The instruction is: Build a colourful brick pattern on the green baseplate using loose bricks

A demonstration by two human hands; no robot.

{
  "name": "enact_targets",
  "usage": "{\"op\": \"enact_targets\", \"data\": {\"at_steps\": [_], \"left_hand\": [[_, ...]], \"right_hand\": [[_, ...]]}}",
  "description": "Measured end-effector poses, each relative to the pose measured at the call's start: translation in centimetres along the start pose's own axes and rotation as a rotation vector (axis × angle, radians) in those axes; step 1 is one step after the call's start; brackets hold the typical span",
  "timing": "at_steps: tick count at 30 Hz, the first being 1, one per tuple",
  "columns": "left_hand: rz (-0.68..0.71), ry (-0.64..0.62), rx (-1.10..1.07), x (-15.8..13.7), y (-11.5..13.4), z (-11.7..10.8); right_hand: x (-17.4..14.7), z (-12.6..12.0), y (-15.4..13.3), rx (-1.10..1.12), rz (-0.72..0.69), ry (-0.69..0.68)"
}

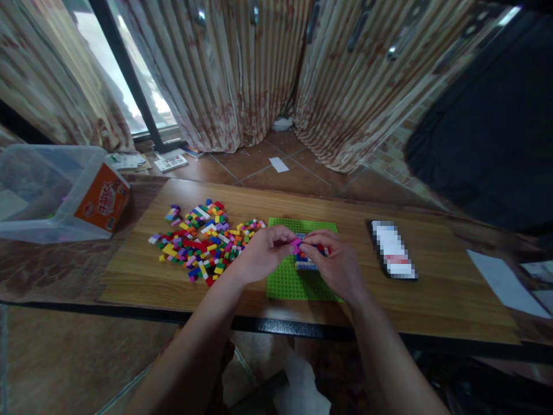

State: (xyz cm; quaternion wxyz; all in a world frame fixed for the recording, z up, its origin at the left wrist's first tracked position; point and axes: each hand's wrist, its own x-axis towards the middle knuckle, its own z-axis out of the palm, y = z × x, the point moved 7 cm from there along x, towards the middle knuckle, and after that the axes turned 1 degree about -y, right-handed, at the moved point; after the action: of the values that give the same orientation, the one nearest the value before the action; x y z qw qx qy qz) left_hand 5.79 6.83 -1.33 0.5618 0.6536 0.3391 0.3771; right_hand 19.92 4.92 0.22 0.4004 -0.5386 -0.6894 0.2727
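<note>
Above the green baseplate, both hands meet over a small block structure of blue, white and red bricks, which they partly cover. My left hand is closed, its thumb and forefinger pinching a magenta toy brick. From the other side, my right hand is also closed, with thumb and fingertips pressed against the same brick. Whether the brick touches the structure is hidden by the fingers. To the left of my left hand spreads a pile of loose multicoloured bricks.
A phone lies on the wooden tabletop, right of the baseplate. At the far left stands a clear plastic bin with an orange label. White paper lies at the right end. Curtains hang beyond the table.
</note>
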Motion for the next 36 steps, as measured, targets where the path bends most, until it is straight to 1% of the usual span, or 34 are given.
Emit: {"op": "enact_targets", "data": {"at_steps": [6, 15, 20, 23, 25, 27, 31, 34, 36], "left_hand": [[0.005, 0.001, -0.078, 0.0, 0.0, 0.1], [0.012, 0.008, -0.069, 0.0, 0.3, 0.0], [-0.004, 0.007, -0.114, -0.2, 0.6, 0.2], [-0.009, -0.004, -0.127, -0.3, 0.7, 0.2], [-0.017, 0.000, -0.133, -0.3, 0.7, 0.1], [-0.027, 0.042, -0.137, -0.2, 0.5, -0.3], [-0.049, 0.161, -0.144, -0.2, 0.1, -1.7], [-0.067, 0.208, -0.129, -0.3, -0.1, -2.4], [-0.075, 0.209, -0.119, -0.2, -0.1, -2.4]], "right_hand": [[0.0, 0.3, 0.2, 0.066, 0.037, -0.029], [-0.1, 0.5, -0.1, 0.145, 0.070, -0.031], [-0.1, 0.7, 0.2, 0.286, 0.090, -0.045], [-0.1, 0.8, 0.5, 0.376, 0.140, -0.056], [-0.1, 0.6, 0.7, 0.389, 0.172, -0.055], [-0.1, -0.1, 0.8, 0.355, 0.181, -0.024], [-0.1, -1.7, 0.9, 0.233, 0.156, 0.049], [-0.1, -1.9, 0.8, 0.114, 0.110, 0.022], [-0.2, -1.5, 0.8, 0.012, 0.073, -0.022]]}}
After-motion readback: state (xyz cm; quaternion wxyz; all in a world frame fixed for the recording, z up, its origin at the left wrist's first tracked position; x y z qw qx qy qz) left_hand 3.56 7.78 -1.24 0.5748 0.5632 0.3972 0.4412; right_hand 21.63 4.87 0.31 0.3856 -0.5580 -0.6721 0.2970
